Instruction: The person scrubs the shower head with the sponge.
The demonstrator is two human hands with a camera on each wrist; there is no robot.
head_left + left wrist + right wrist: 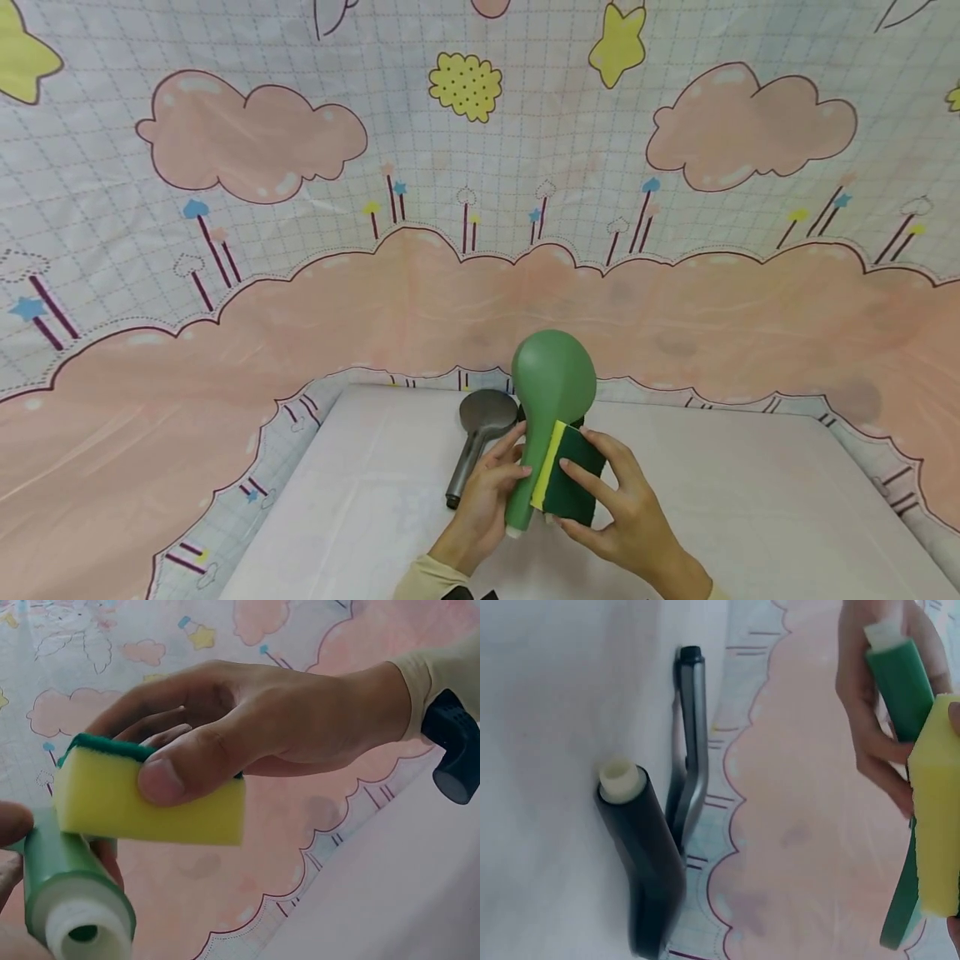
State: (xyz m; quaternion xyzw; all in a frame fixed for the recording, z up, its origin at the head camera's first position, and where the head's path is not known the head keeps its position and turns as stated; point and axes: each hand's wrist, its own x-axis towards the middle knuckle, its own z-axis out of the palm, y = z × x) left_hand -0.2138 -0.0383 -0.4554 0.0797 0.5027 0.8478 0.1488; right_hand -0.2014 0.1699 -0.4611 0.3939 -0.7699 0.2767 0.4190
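Observation:
A green handheld shower head (553, 371) is held up over the table, its round head pointing away and its white threaded end (84, 930) toward me. My left hand (483, 504) grips the handle, thumb and fingers on either side. In my right hand (637, 512) is a yellow sponge (150, 799) with a dark green scouring layer (576, 483), pinched between thumb and fingers. The sponge's yellow face touches the handle's right side. The far side of the green shower head is hidden.
On the white table (360, 475) a grey shower head (487, 412) lies just left of the green one. A black shower head (641, 855) lies beside it, mostly hidden in the head view. Patterned cloth (450, 300) with clouds surrounds the table's back and sides.

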